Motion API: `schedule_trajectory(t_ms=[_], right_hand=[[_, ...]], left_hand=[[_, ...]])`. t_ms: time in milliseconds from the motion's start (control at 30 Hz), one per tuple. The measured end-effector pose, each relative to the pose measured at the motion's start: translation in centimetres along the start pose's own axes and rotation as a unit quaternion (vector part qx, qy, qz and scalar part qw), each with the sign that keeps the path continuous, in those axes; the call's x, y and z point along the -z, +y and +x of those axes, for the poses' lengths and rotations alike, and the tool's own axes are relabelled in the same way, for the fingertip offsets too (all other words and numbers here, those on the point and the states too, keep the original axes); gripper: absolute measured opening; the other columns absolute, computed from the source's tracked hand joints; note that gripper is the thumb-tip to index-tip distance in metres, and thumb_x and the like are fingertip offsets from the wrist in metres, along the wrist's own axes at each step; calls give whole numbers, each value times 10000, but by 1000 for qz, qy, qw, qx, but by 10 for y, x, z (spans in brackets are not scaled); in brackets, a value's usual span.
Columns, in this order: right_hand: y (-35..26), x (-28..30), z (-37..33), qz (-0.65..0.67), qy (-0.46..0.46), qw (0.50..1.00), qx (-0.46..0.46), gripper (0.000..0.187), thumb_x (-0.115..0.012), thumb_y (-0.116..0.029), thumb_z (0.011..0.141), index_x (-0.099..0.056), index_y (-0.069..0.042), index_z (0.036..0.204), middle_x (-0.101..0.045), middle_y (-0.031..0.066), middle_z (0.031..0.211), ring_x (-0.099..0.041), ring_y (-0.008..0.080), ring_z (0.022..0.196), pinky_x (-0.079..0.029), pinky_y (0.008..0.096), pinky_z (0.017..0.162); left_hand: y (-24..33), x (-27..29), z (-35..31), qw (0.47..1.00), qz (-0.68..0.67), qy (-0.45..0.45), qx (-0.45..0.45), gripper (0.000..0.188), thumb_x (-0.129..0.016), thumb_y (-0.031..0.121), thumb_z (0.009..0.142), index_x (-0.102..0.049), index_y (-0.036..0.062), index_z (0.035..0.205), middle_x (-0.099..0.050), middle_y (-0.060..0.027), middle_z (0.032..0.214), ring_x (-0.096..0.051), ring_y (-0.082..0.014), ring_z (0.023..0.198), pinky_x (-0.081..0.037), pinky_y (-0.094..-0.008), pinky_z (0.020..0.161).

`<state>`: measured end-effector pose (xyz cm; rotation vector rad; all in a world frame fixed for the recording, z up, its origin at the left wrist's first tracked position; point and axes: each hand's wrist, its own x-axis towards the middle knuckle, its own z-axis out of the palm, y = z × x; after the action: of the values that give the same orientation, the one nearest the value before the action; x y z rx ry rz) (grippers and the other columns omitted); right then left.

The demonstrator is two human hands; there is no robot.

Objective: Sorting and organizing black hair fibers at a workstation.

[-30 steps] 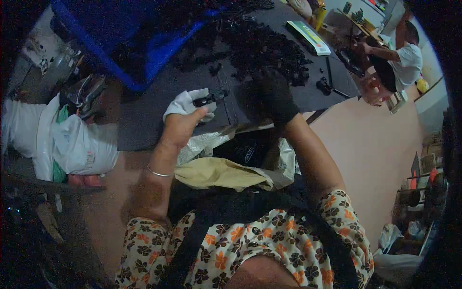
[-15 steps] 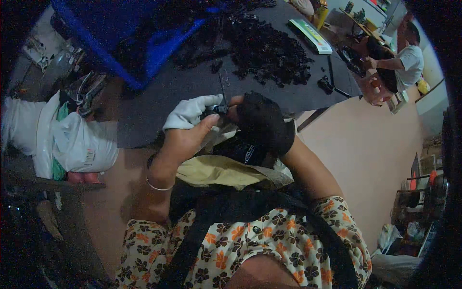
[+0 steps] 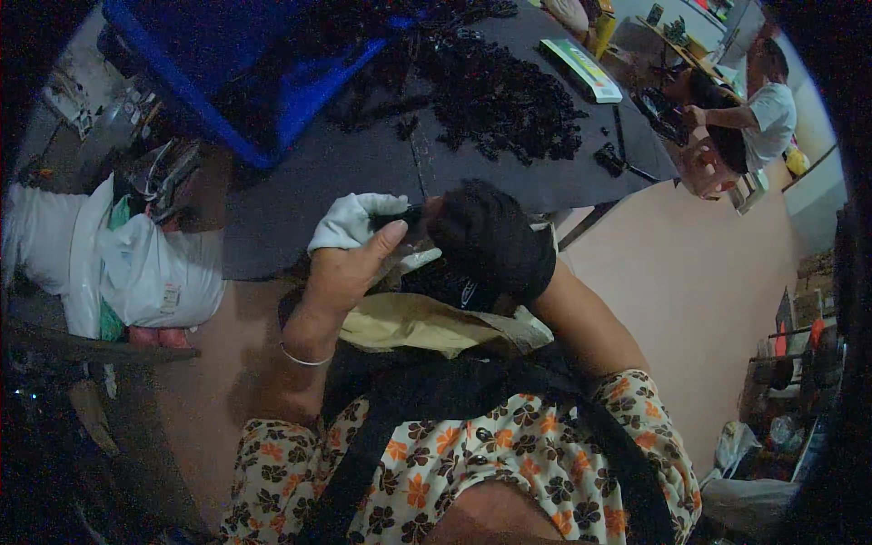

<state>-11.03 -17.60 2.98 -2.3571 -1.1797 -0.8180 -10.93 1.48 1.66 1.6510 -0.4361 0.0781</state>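
Observation:
My left hand, in a white glove that leaves the thumb bare, pinches a small black part between thumb and fingers above the near edge of the table. Close against its right side is my right hand in a black glove, a bare fingertip showing. Its fingers are curled toward the part; what they grip is hidden by the glove and the dim light. Beyond both hands, a heap of small black parts lies spread over the dark grey tabletop.
A blue crate stands at the upper left. A green and white box and a black-handled tool lie at the right of the table. Beneath my hands is a yellowish cloth or bag. White sacks sit left; another person works far right.
My right hand has turned slightly and shifted around the part, its fingers now less visible. The left fingers have lowered and drawn back a little, still pinching the black part.

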Motion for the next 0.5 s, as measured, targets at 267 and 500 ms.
schedule_trajectory(t_ms=[267,500], right_hand=[[9,-4,-3,257,-122,900,-332,412,-682,-374,658,-601,-13,840,-579,200,760,-574,358,721,-444,401,650],[17,-2,-15,265,-105,916,-283,420,-720,-317,664,-570,29,849,-591,181,758,-594,204,699,-450,332,622]], left_hand=[[11,-6,-5,991,107,-27,-74,136,-617,-1,732,-617,-12,868,-609,-110,880,-570,-184,805,-443,-275,730],[4,-4,2,969,194,-80,-126,186,-622,7,714,-622,11,900,-629,-84,902,-590,-179,828,-456,-272,747]])
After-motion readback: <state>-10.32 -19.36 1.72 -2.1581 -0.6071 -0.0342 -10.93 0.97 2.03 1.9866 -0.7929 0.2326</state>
